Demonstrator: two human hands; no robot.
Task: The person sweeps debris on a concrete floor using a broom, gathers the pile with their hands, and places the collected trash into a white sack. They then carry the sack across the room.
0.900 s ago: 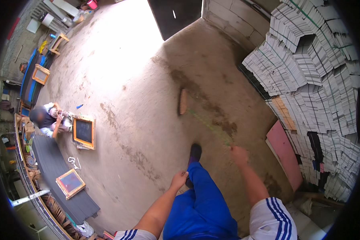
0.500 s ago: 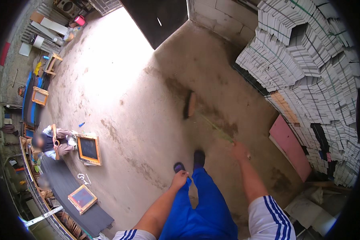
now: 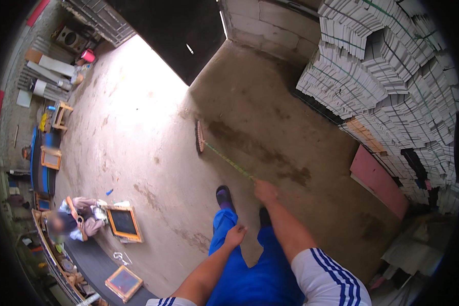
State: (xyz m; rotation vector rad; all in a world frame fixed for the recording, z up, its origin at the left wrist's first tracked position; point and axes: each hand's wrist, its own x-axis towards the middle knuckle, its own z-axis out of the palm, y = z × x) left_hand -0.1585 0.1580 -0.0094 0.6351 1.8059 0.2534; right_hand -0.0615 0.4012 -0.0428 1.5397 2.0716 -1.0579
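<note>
My right hand (image 3: 265, 190) is closed round the end of a green-and-yellow broom handle (image 3: 229, 162). The stick slants away to the far left, where the broom head (image 3: 199, 138), with its pale block and dark bristles, rests on the concrete floor (image 3: 168, 173). Loosely curled, my left hand (image 3: 235, 236) hangs over my blue trousers, above my left leg, with nothing visible in its fingers. The broom head stands beside a dark damp streak.
Tall bundled stacks of white sheets (image 3: 387, 92) and a pink board (image 3: 378, 181) line the right side. A dark door panel (image 3: 163, 35) stands at the far end. On the left, a seated person (image 3: 76, 219) is behind a wooden frame (image 3: 123, 223); another frame (image 3: 124, 283) lies nearer.
My right hand and the broom have swung left across the floor. My left foot has stepped forward. The left hand remains low over the trousers, and the whole view has turned slightly.
</note>
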